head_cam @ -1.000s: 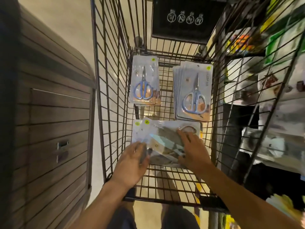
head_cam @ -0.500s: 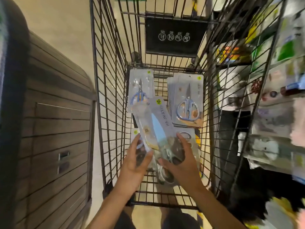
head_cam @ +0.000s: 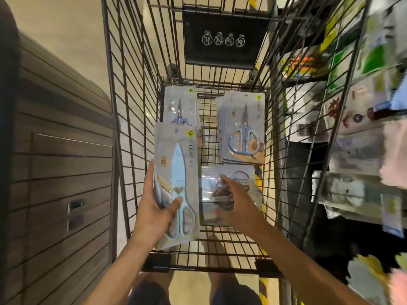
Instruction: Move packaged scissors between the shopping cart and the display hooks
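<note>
I look down into a black wire shopping cart. My left hand grips a packaged pair of blue-handled scissors, lifted upright above the cart floor, thumb across its front. My right hand hovers with loosely spread fingers over another scissors package lying flat near the cart's front; whether it touches is unclear. A stack of scissors packages lies at the cart's back right, and one more package at the back left, partly hidden by the held one.
A brown slatted cabinet stands close on the left of the cart. On the right, a store display holds blurred hanging packets. A black folded child-seat flap closes the cart's far end.
My left hand has taken one scissors package, lifted it and turned it upright at the left. My right hand has let go and now hovers over the package left on the cart floor.
</note>
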